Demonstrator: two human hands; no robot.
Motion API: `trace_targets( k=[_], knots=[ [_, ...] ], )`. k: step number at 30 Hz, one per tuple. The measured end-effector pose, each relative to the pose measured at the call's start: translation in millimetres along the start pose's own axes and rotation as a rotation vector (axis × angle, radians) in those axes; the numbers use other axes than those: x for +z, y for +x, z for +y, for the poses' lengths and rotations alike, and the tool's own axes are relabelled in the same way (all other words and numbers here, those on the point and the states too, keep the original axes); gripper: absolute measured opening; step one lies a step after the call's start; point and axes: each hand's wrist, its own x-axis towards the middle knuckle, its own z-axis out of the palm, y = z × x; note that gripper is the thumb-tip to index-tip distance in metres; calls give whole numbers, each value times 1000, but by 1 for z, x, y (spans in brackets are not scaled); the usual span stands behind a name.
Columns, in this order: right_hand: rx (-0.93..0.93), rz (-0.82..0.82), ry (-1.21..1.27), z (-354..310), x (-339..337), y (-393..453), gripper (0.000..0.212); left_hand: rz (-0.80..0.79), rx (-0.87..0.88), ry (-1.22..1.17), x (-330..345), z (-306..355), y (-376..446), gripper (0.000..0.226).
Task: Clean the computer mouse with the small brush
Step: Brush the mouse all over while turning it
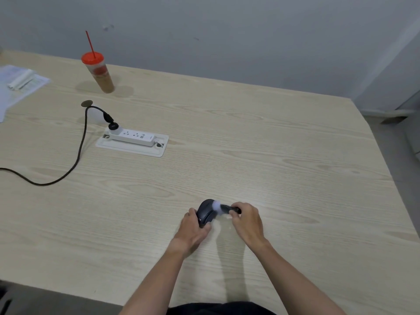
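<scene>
A black computer mouse point(205, 211) is held tilted just above the light wooden table point(250, 144), near its front edge. My left hand point(193, 233) grips the mouse from its near left side. My right hand point(246, 220) is closed on the dark handle of a small brush point(225, 208). The brush lies sideways, and its white bristles touch the mouse's upper right side. The bristles look blurred.
A white power strip point(131, 136) sits in a recessed tray at centre left, with a black cable point(79, 153) running off to the left. A red-lidded cup with a straw point(100, 72) stands at the back left, papers point(20, 85) beside it.
</scene>
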Motion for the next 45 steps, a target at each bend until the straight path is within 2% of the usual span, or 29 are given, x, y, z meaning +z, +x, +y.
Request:
trace_targets(
  k=[2, 5, 7, 9, 11, 12, 16, 18, 21, 26, 32, 36, 40, 42, 45],
  knots=[
    [31, 105, 53, 1, -1, 2, 10, -10, -5, -7, -1, 0, -1, 40],
    [-109, -26, 89, -4, -2, 2, 7, -11, 7, -12, -1, -1, -1, 40],
    [-139, -96, 17, -3, -1, 0, 7, -13, 10, -14, -2, -1, 0, 40],
    [-62, -9, -81, 2, 0, 2, 9, -18, 0, -19, -3, -1, 0, 41],
    [-2, 86, -40, 4, -3, 4, 8, -15, -13, -41, -3, 0, -1, 43],
    [-32, 84, 10, 3, -5, 4, 6, -11, -21, -54, -2, 0, -1, 45],
    [-216, -120, 50, -5, -8, -2, 7, 33, -11, -80, 0, 3, -4, 43],
    [-161, -69, -5, -1, -6, -2, 7, 60, 5, -87, 0, 4, -6, 42],
    [-50, 60, 59, 4, -6, -1, 6, 76, 11, -112, -1, 5, -10, 41],
    [-206, -105, 107, -3, -1, -9, 4, 117, 51, -215, 0, 4, -17, 46],
    [-92, 47, 50, -3, 4, -10, 8, 132, 54, -363, -2, 4, -23, 49],
    [-262, -103, 124, -16, 4, -9, 11, 179, 77, -402, -3, 3, -22, 48],
    [-247, -166, 169, -26, 7, -2, 6, 198, 116, -426, -4, 3, -21, 44],
    [-186, -127, 159, -28, 7, 3, 8, 193, 126, -419, -4, 1, -20, 44],
    [-105, 47, 155, -30, 2, 8, 14, 184, 140, -401, -2, -4, -18, 45]
  ],
)
